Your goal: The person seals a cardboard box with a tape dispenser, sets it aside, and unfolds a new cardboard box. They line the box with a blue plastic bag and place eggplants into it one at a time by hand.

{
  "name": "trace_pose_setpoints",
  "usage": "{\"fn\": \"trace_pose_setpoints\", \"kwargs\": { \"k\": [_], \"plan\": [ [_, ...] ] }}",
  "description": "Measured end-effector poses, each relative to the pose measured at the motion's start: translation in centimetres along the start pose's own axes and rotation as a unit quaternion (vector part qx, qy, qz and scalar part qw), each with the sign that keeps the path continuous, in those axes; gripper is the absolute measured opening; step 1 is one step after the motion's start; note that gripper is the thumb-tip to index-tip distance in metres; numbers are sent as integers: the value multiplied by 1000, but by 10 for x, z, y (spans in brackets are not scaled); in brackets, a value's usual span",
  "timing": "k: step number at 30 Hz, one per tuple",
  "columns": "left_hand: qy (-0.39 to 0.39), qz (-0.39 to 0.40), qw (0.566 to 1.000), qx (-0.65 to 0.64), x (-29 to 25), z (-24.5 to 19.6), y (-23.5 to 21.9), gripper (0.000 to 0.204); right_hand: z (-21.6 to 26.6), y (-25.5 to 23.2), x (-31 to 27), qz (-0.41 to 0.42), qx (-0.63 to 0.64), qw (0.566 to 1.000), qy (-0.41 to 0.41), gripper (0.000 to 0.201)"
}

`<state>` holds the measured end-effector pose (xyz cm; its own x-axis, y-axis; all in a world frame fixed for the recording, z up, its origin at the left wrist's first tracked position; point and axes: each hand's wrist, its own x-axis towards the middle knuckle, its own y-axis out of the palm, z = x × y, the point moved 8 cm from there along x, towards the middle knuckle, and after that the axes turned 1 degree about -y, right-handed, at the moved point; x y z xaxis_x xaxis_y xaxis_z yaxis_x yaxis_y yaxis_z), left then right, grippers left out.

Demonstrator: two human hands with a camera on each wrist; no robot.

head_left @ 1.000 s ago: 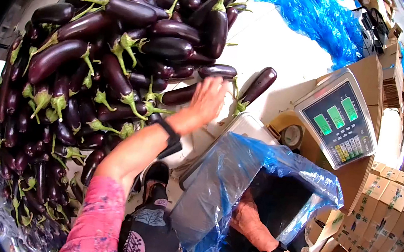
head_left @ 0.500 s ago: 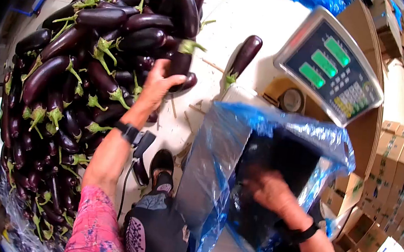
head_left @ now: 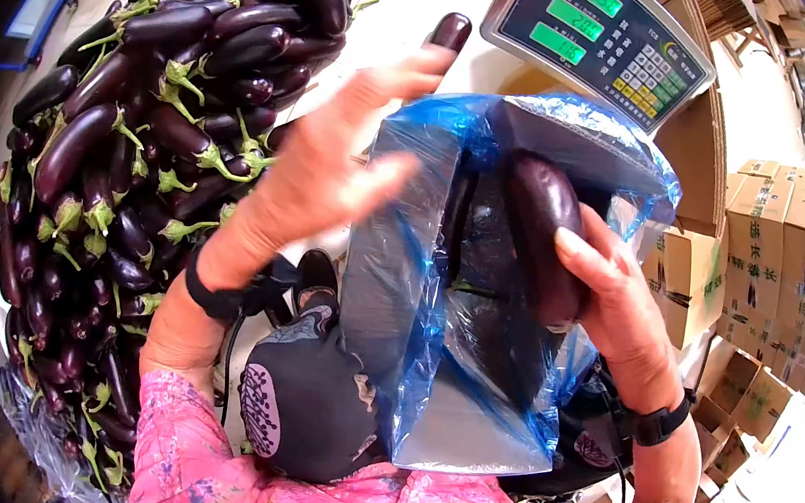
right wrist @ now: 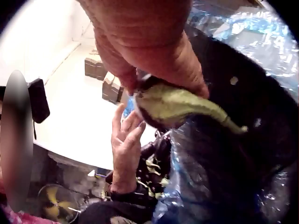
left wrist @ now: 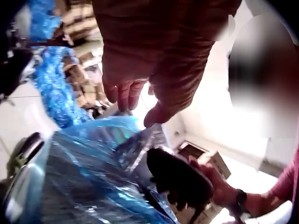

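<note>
At nine o'clock from the blue bag lies the pile of eggplants, over which, half a second ago, the left hand was holding one. Now that hand is at ten o'clock, with nothing in its grasp that I can see; its fingers are spread, though blurred, and the thumb stands apart. In the head view its fingertips overlap a loose eggplant at eleven o'clock; whether they touch it I cannot tell. Over the bag's mouth is the held eggplant, rounded end pointing to eleven o'clock, most likely the one just passed across from the left. The scale panel, its readouts lit green, sits between twelve and one. At three o'clock the right hand, blurred and without an eggplant half a second ago, now has its fingers and thumb pinching the held eggplant near its stalk end. Further out at three stand stacked cartons. For the bagging, I judge that the pick-up is done, the left hand is free, and this eggplant is yet to be laid in place
</note>
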<state>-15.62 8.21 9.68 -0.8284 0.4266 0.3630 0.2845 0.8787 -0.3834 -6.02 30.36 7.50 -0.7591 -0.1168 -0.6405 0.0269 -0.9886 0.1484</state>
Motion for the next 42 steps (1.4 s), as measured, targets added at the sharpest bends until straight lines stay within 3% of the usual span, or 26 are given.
{"fn": "trace_pose_setpoints", "kwargs": {
  "k": [2,6,9,10,12,15,18,19,22,23,24,26,28,29,32,34,36,38,42],
  "plan": [
    [-212,-65,969,-112,-28,75,-22,49,-24,-15,-1,-85,-75,992,63,66],
    [-333,-39,939,77,-96,194,-49,47,-75,-23,45,-127,-115,984,45,74],
    [-263,-20,925,272,-118,227,-50,45,-120,-44,85,-218,-177,959,43,77],
    [-279,16,907,315,-120,237,-41,48,-137,-51,102,-228,-196,954,19,77],
    [-217,18,892,396,-121,243,-24,51,-174,-63,130,-244,-232,941,-25,78],
    [-224,57,859,457,-114,274,-3,60,-182,-52,140,-293,-327,880,-181,78],
    [-227,56,816,529,-113,308,4,51,-173,-39,136,-239,-268,914,-188,77],
    [-229,66,816,527,-111,309,4,51,-162,-38,134,-232,-319,907,-149,76],
    [-251,30,872,419,-102,302,-7,59,-148,-37,141,-212,-379,899,-65,68],
    [-229,-11,908,351,-95,295,-15,65,-147,-39,138,-223,-428,876,-17,72],
    [-208,-29,943,259,-80,274,-25,68,-151,-42,137,-236,-382,893,2,72],
    [-249,-15,967,49,-59,235,-41,64,-161,-49,133,-248,-291,923,38,71],
    [-265,-13,949,-170,-40,170,-51,59,-141,-40,123,-222,-196,955,-1,67],
    [-283,-27,895,-343,-42,157,-49,55,-121,-38,113,-211,-148,966,-23,66],
    [-254,-37,805,-535,-39,111,-52,57,-82,-25,78,-102,-109,987,58,61],
    [-263,-59,778,-568,-43,101,-49,72,-57,-6,45,-72,-67,992,84,60],
    [-319,-49,832,-451,-49,101,-54,71,-40,9,13,-37,-34,995,92,62],
    [-288,-116,872,-377,-36,65,-65,62,-26,18,-13,0,-2,997,72,66],
    [-297,-106,861,-399,-27,26,-80,63,1,1,-51,-13,72,996,-51,70]
  ]
}}
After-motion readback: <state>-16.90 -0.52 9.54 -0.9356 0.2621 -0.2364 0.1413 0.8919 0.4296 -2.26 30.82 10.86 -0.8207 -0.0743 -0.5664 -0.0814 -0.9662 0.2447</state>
